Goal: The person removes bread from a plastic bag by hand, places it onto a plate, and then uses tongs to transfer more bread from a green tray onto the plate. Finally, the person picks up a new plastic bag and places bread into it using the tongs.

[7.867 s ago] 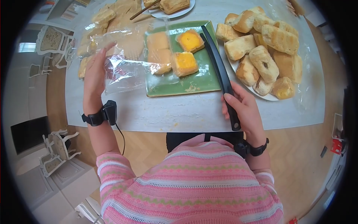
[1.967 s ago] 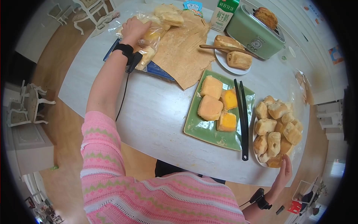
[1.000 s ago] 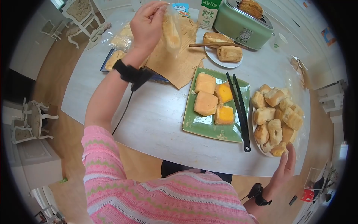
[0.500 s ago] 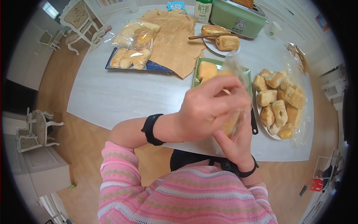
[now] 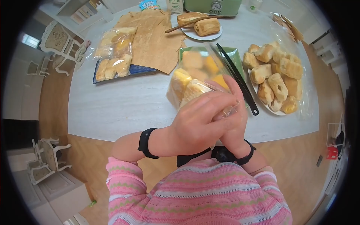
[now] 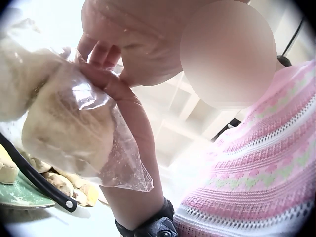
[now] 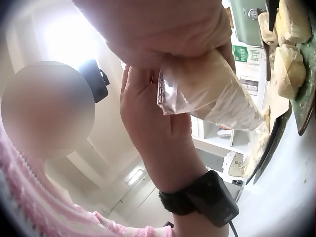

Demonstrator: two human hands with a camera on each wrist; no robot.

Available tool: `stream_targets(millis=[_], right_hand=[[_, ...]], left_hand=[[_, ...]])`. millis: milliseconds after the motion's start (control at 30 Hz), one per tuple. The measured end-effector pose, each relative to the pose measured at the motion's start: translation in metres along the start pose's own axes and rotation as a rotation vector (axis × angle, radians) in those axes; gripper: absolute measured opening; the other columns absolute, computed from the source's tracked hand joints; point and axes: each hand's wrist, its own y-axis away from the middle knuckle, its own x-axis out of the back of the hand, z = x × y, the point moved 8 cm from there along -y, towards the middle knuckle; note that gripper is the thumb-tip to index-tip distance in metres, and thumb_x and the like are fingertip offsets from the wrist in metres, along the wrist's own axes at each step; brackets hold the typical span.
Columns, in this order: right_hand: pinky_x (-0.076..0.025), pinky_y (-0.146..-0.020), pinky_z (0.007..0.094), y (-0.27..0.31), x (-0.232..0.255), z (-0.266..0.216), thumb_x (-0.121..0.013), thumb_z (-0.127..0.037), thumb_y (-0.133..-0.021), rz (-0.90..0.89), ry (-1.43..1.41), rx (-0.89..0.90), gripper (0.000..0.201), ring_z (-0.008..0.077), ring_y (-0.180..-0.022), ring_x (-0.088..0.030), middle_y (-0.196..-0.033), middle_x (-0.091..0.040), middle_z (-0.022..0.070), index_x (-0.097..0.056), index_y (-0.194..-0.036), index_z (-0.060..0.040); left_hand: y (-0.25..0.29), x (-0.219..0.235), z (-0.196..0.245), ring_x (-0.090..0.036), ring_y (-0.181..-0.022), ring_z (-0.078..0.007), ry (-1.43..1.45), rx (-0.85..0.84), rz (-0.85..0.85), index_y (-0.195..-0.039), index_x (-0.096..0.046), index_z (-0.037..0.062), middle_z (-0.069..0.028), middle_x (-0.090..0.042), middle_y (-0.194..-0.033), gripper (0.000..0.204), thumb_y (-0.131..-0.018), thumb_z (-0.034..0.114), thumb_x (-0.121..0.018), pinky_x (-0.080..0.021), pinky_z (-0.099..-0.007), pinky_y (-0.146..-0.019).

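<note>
Above the near edge of the table, a clear bag of bread pieces (image 5: 183, 87) hangs tilted to the left, partly over the green plate (image 5: 235, 56). My left hand (image 5: 200, 122) grips its gathered end, and my right hand (image 5: 237, 122) holds the same end from the other side. The two hands overlap, hiding some fingertips. In the left wrist view the bag (image 6: 71, 118) bulges below the left hand (image 6: 143, 39). The right wrist view shows the bag's crimped edge (image 7: 161, 91) between the right hand (image 7: 163, 24) and left hand (image 7: 155, 121).
Black tongs (image 5: 240, 80) lie across the green plate. Right of them stands a heaped plate of bread (image 5: 275, 108). Behind are a small plate (image 5: 221, 33) with pastries and a wooden utensil (image 5: 187, 25), and a green toaster (image 5: 221, 6). Bagged bread (image 5: 112, 69) lies on a blue tray (image 5: 142, 69) at left.
My left hand has carried the bag from above the brown paper to the front, and my right hand has come from beside the bread plate to grip it. The bag now leans left.
</note>
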Motion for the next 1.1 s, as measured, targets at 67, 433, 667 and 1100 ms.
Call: stream_targets(millis=[67,433,667,1100], right_hand=[[-0.046,-0.097,0.0339,-0.003,0.000,0.006,-0.061,-0.007,-0.089,0.000,0.026,-0.002,0.067,0.0235,-0.117,-0.055,-0.135,-0.050,0.0206,-0.026,-0.146,-0.0002],[-0.050,-0.099,0.0419,-0.022,0.040,0.032,-0.053,0.002,-0.088,0.273,-0.747,-0.202,0.060,0.0294,-0.124,-0.051,-0.137,-0.045,0.0211,-0.028,-0.143,-0.0010],[-0.046,-0.101,0.0402,-0.020,0.040,0.050,-0.055,0.002,-0.088,0.297,-0.830,-0.240,0.059,0.0262,-0.119,-0.053,-0.132,-0.050,0.0166,-0.032,-0.142,-0.0019],[-0.039,-0.105,0.0344,-0.015,0.080,0.059,-0.065,0.003,-0.084,0.113,-0.456,-0.180,0.069,0.0230,-0.127,-0.048,-0.138,-0.047,0.0156,-0.031,-0.144,0.0005]], left_hand=[[-0.001,0.000,-0.005,-0.060,-0.096,-0.0309,0.050,0.037,-0.040,-0.107,-0.069,0.0056,-0.0172,-0.058,-0.115,0.037,-0.071,-0.003,-0.069,-0.051,-0.0348,-0.080],[0.093,0.016,-0.080,-0.044,-0.131,-0.0296,0.498,0.867,0.599,-0.148,-0.023,0.0012,-0.0167,-0.039,-0.145,0.069,-0.090,0.007,-0.060,-0.038,-0.0414,-0.106],[0.072,-0.057,-0.077,-0.040,-0.135,-0.0272,1.277,1.048,0.557,-0.149,-0.021,0.0058,-0.0129,-0.037,-0.148,0.056,-0.102,0.028,-0.043,-0.035,-0.0434,-0.111],[0.081,-0.051,-0.108,-0.042,-0.133,-0.0317,1.014,1.044,0.769,-0.147,-0.024,0.0067,-0.0151,-0.038,-0.145,0.058,-0.093,0.012,-0.045,-0.037,-0.0468,-0.110]])
